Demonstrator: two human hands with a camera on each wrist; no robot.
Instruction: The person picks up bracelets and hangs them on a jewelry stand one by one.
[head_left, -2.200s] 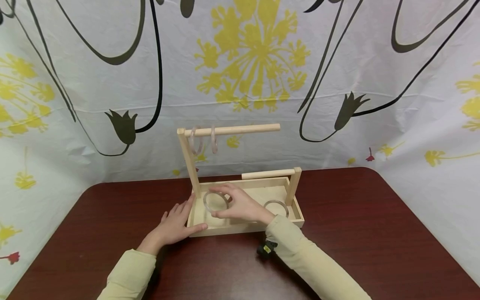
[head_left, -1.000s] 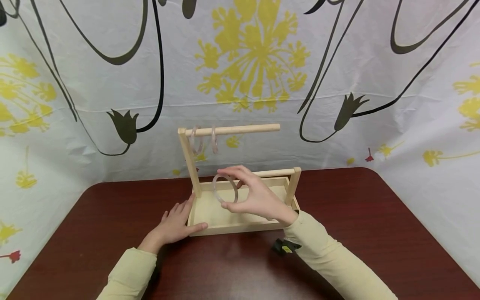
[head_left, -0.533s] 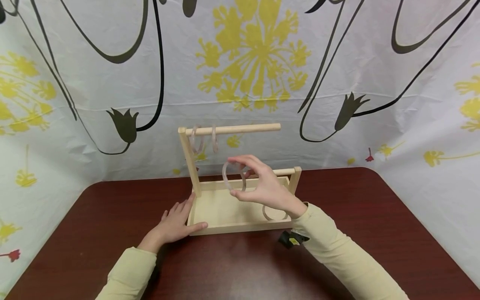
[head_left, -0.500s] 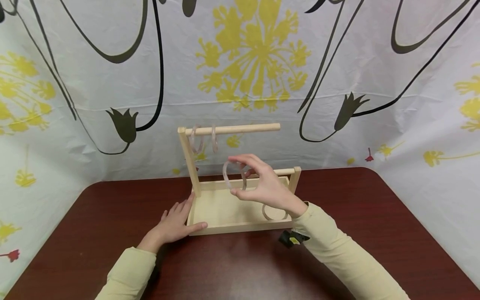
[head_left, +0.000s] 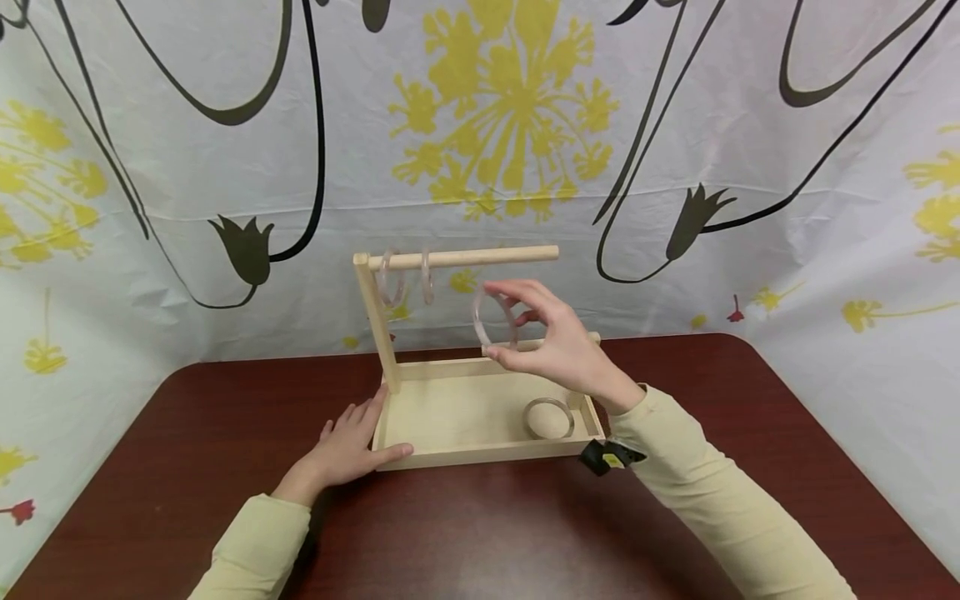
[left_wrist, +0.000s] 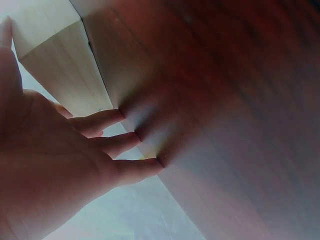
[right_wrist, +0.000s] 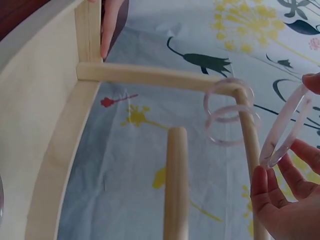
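Note:
My right hand [head_left: 558,337] pinches a pale pinkish translucent bangle [head_left: 480,321] between thumb and fingers, holding it upright in the air above the wooden tray [head_left: 442,458]. The right wrist view shows the same bangle [right_wrist: 280,125] from the side. Fingers spread, my left hand [head_left: 345,446] rests at the tray's left end, its thumb along the front corner; in the left wrist view, fingertips of the left hand [left_wrist: 60,145] touch the table. Two bangles hang on the upper rod [head_left: 487,256], a left one [head_left: 385,279] and a right one [head_left: 427,279]. Another bangle [head_left: 528,421] lies in the tray's right end.
A wooden post [head_left: 378,329] at the tray's left end carries the upper rod, whose right end is free. A lower rod [right_wrist: 176,185] sits at the right, partly behind my right hand. The dark red table [head_left: 465,533] meets a patterned cloth [head_left: 300,317] behind.
My right hand has lifted the bangle out of the tray and moved it up and to the right, towards the upper rod's free end. The left hand has stayed put.

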